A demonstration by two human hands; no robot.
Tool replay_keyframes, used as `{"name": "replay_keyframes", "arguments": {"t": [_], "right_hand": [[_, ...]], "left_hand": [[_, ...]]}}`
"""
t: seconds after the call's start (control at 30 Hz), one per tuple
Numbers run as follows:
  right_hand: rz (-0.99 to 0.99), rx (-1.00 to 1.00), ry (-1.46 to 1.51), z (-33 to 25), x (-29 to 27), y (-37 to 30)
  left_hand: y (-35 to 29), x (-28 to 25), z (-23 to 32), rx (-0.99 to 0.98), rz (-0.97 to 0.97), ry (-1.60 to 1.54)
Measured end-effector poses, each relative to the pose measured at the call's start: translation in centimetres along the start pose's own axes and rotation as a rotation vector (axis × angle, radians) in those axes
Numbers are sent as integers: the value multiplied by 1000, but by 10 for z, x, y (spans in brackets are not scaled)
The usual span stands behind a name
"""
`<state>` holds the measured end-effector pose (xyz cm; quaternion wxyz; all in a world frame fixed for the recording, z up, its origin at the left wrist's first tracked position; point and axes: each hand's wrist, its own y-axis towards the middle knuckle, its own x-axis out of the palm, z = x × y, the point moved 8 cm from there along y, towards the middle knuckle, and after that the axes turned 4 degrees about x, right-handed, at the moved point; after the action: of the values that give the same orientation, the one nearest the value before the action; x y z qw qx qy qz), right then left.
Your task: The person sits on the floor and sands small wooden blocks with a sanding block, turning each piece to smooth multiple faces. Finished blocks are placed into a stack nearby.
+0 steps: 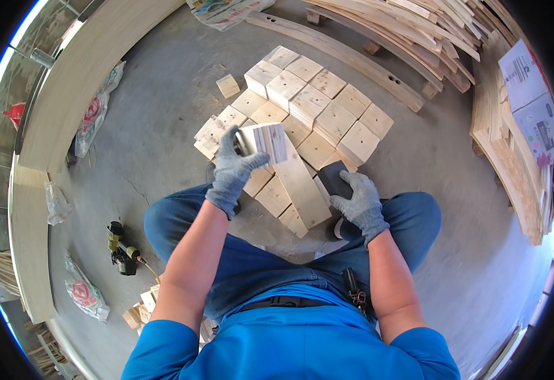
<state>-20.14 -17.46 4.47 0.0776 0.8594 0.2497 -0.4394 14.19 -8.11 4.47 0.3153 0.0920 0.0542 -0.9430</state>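
Observation:
My left hand [229, 172], in a grey glove, is closed around a wooden block [269, 143] and holds it tilted over the stack, with one striped side showing. My right hand [360, 202], gloved the same way, grips a dark block [335, 180] that looks like a sanding block. Between my hands a pale wooden board [302, 193] lies across the near part of the stack. Around and beyond it are several square wooden blocks [334, 119], packed in rows, many with a small hole on top. They rise higher at the far side.
One loose block [228, 86] lies beyond the stack. A cordless power tool [122, 248] and more wood pieces [143, 309] are at my left. Long planks [410, 38] are piled far right, near a white carton [530, 101]. Plastic bags [86, 291] lie on the floor.

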Motion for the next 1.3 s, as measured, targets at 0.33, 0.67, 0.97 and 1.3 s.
{"name": "replay_keyframes", "arguments": {"t": [0.33,0.67,0.97,1.3], "right_hand": [[-6,-19,12,-1,-5,3],[-90,21,17,-12,-3,11],[-144,19,37,-21,0,24],[-156,38,68,-13,1,31]], "left_hand": [[96,-20,93,179,16,481],[177,-33,65,177,-91,935],[225,-11,6,137,-205,1088],[238,17,11,179,-236,1115]]}}
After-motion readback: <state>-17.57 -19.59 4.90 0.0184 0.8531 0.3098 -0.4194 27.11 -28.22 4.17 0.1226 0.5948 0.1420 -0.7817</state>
